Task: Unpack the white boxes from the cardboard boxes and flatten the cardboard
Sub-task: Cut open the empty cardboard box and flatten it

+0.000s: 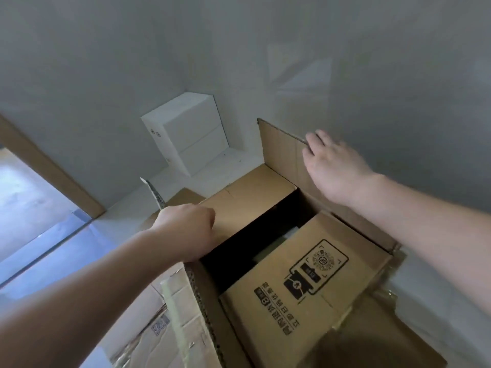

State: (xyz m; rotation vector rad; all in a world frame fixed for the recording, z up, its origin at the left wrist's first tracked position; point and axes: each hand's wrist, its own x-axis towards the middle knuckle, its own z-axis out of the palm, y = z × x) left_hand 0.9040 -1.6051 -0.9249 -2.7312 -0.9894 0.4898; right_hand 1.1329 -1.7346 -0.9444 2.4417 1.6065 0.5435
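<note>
Nearest us lies the cardboard box point(305, 288), its printed inner flap point(300, 282) half covering a dark opening. Our left hand point(186, 229) curls over the left flap's edge, gripping it; our right hand point(334, 166), fingers relaxed and spread, touches the raised far flap point(281, 150). We judge that flap may spring back shut if released. Beyond, two stacked white boxes point(188, 134) sit in the wall corner.

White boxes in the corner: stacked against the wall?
Yes, the two white boxes sit one on top of the other in the corner, against the wall.
</note>
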